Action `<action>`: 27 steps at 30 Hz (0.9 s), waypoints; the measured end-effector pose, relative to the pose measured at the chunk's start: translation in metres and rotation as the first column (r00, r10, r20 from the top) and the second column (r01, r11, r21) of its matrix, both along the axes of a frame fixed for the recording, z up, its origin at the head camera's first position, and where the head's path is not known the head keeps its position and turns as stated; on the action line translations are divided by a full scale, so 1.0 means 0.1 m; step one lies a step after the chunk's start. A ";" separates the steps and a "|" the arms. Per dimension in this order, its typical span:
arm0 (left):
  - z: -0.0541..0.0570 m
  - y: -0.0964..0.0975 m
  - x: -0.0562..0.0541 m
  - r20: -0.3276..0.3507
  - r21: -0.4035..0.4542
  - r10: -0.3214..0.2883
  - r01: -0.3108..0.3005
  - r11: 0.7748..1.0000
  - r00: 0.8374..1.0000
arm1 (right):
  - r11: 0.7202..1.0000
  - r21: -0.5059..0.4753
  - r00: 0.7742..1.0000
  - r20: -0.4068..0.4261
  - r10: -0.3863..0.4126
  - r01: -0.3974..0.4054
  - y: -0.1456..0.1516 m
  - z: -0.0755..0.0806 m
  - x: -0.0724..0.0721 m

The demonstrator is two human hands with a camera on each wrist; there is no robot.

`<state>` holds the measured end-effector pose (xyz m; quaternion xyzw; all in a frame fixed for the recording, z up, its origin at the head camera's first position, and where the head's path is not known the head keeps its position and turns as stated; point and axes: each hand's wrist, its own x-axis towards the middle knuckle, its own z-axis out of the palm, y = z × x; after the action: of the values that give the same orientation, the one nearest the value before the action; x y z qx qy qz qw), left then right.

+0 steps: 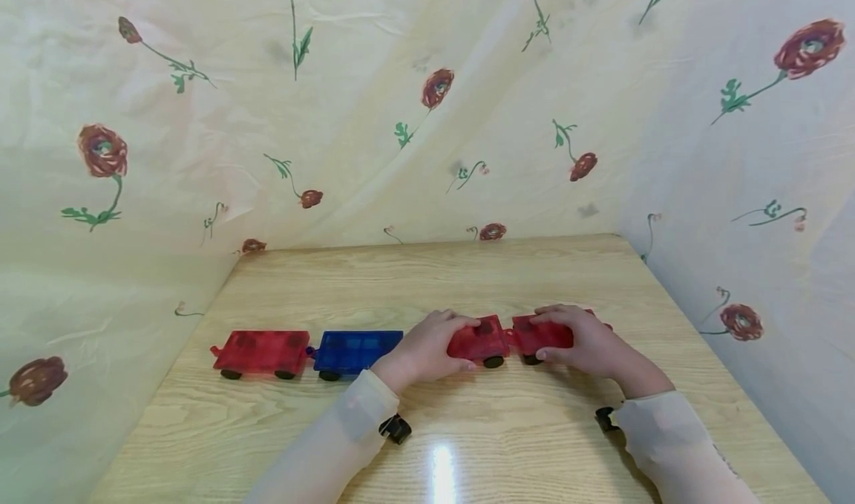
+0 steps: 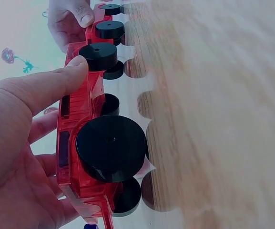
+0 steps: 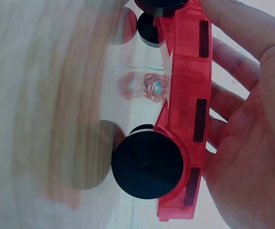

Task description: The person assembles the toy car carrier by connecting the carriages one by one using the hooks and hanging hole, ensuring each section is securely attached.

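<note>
Four-wheeled translucent toy train cars stand in a row on the table. My left hand (image 1: pixel 427 348) grips a red car (image 1: pixel 486 338) at the middle of the row, thumb on the near side and fingers over the far side. Just right of it, my right hand (image 1: pixel 591 344) holds another red car (image 1: pixel 551 334) the same way. A small hook link (image 1: pixel 510 333) shows between these two cars. In the left wrist view, the black wheels (image 2: pixel 111 148) of the left-hand car are close over the tabletop. The right wrist view shows the right-hand car (image 3: pixel 189 86) from its side.
To the left, a blue toy train car (image 1: pixel 354 349) and a red one (image 1: pixel 262 349) stand coupled end to end. The wooden table (image 1: pixel 494 437) is bordered by a flowered cloth (image 1: pixel 374 118) at the back and sides.
</note>
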<state>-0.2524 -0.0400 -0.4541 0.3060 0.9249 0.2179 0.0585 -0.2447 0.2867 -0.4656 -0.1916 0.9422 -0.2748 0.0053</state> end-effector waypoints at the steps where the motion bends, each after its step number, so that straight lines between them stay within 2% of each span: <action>1: 0.00 0.00 0.00 0.000 -0.003 0.000 0.000 1.000 1.000 | 1.000 -0.002 1.000 -0.003 0.004 -0.004 0.00 0.00 0.00; 15: -0.03 -0.01 -0.02 -0.004 -0.019 0.007 -0.007 1.000 1.000 | 1.000 -0.001 1.000 0.005 -0.008 0.008 -0.03 0.04 0.04; 27: -0.02 -0.02 -0.01 -0.001 -0.011 0.010 -0.010 1.000 1.000 | 1.000 0.002 1.000 0.004 -0.010 0.010 0.00 0.01 0.02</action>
<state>-0.2531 -0.0420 -0.4561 0.3011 0.9276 0.2131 0.0586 -0.2423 0.2864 -0.4646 -0.1865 0.9434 -0.2743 0.0058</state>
